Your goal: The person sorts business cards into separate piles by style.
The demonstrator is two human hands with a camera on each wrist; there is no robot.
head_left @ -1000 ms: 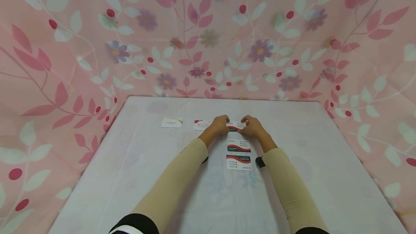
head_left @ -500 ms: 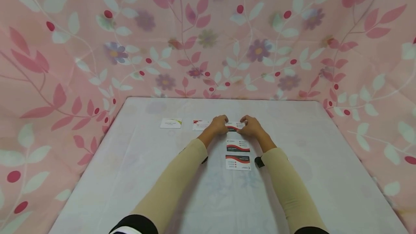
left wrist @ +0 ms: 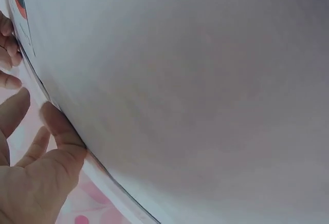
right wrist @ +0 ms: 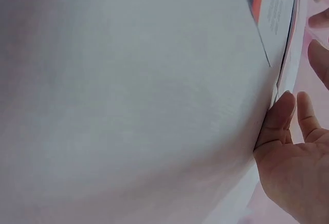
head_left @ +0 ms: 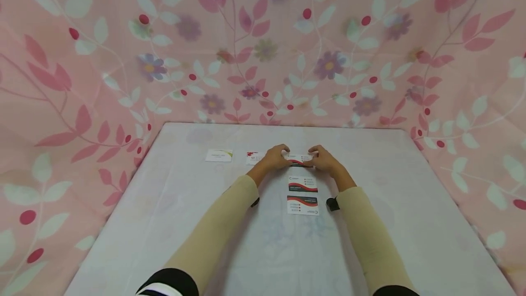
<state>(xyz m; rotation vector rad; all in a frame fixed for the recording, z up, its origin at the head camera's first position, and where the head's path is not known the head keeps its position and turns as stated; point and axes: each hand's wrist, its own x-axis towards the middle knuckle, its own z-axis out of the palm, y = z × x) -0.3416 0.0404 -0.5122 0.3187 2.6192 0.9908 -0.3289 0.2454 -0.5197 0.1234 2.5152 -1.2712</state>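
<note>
The card (head_left: 299, 158) sits just above the middle of the frame, on the table (head_left: 411, 204), its long axis running left to right. It lies squarely between the hands: the left hand (head_left: 274, 159) pinches its left end, the right hand (head_left: 324, 160) its right end, fingers curled in, neither nearer. Two more cards (head_left: 303, 194) lie in a column just below it, and two others (head_left: 230, 155) sit to the left. Both wrist views are mostly blurred tabletop; the fingertips' exact contact is hard to make out.
</note>
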